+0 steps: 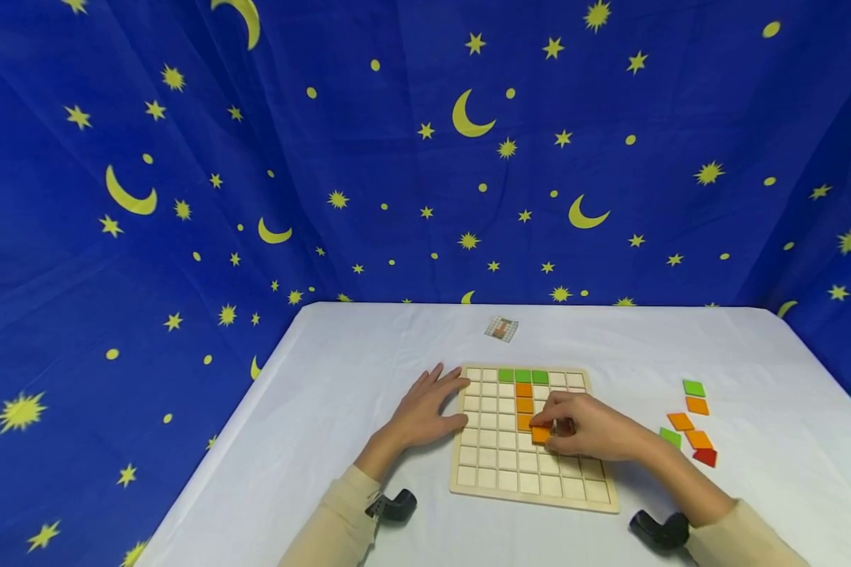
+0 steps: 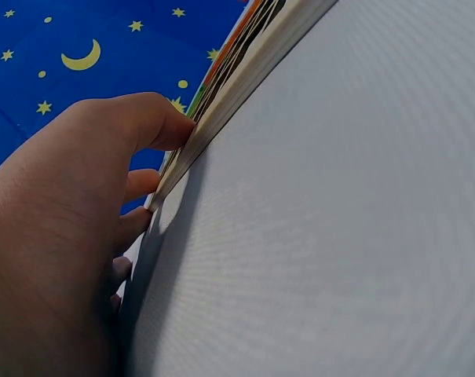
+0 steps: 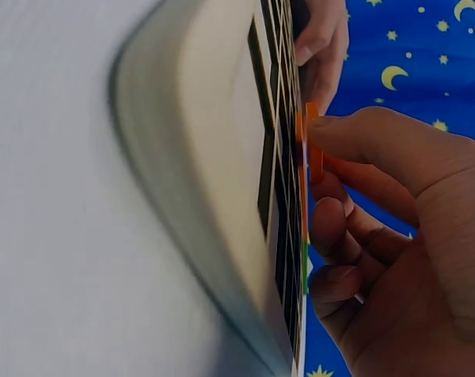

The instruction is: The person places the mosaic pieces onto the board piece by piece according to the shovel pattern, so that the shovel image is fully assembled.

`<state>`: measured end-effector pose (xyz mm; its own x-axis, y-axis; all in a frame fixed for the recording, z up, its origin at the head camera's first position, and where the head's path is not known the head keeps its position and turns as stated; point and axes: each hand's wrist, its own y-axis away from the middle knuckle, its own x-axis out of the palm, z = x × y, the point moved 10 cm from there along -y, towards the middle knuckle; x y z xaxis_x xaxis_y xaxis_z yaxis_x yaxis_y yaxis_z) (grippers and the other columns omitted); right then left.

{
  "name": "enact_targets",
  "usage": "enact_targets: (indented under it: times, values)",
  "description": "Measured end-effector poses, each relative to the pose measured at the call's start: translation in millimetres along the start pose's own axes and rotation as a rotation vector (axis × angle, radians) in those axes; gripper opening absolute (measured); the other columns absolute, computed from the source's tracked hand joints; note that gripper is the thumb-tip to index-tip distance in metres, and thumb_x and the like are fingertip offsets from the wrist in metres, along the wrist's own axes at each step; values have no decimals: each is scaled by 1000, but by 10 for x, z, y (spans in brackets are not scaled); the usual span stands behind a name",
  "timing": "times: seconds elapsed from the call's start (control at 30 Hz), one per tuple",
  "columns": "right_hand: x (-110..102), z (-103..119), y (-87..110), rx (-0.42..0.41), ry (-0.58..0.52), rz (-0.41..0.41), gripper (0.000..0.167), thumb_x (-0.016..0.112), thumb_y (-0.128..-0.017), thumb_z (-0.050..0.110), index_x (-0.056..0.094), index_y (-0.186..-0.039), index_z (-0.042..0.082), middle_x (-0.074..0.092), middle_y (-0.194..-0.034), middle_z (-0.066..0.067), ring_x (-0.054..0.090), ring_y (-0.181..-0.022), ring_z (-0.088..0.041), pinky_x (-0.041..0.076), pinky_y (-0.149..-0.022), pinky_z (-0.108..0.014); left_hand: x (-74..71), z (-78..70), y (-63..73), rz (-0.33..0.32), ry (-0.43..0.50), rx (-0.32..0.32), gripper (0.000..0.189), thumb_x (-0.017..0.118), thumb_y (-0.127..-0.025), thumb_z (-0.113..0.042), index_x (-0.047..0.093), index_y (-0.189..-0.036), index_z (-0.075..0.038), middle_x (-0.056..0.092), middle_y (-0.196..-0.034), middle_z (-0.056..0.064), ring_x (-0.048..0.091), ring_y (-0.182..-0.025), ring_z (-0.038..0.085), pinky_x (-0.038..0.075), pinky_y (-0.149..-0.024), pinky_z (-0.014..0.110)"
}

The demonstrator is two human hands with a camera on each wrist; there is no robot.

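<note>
A wooden grid board (image 1: 498, 479) lies on the white table. Three green tiles (image 1: 523, 376) fill cells in its far row, and orange tiles (image 1: 524, 405) run in a column toward me from the middle green one. Thumb and fingers of my right hand (image 1: 596, 425) pinch an orange tile (image 1: 540, 435) just over the board, near the column's near end. In the right wrist view this orange tile (image 3: 315, 149) stands slightly off the board's surface. My left hand (image 1: 425, 409) rests with spread fingers against the board's left edge; its thumb (image 2: 170, 129) touches the rim.
Loose green, orange and red tiles lie right of the board, among them a red tile (image 1: 705, 457) and a green tile (image 1: 693, 387). A small printed card (image 1: 501, 328) is behind the board. A blue curtain (image 1: 397, 157) with stars and moons surrounds the table (image 1: 369, 339).
</note>
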<state>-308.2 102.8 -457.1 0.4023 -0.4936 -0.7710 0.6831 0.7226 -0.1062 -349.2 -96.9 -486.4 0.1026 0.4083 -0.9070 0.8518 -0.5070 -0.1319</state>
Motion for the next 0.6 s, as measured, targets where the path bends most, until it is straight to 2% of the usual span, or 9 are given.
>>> enact_targets:
  times: [0.27, 0.5, 0.6]
  values:
    - [65, 101, -69, -41, 19, 2, 26, 73, -86, 18, 72, -112, 19, 59, -92, 9, 53, -71, -10, 46, -60, -21, -7, 0, -1, 1, -7, -1, 65, 58, -85, -48, 45, -144, -24, 30, -154, -4, 13, -145, 25, 7, -117, 37]
    - [125, 116, -82, -4, 81, -12, 27, 73, -86, 27, 72, -112, 24, 58, -99, 14, 50, -75, -6, 43, -63, -21, -11, 1, 5, -4, 0, 2, 65, 58, -85, -49, 46, -144, -23, 31, -154, -2, 14, -144, 26, 8, -117, 40]
    - [138, 120, -84, 3, 92, -20, 27, 73, -85, 28, 72, -112, 24, 57, -97, 15, 50, -74, -6, 42, -63, -21, -7, -2, 5, -1, -1, -1, 65, 58, -85, -48, 46, -143, -24, 31, -154, -2, 13, -144, 25, 8, -117, 39]
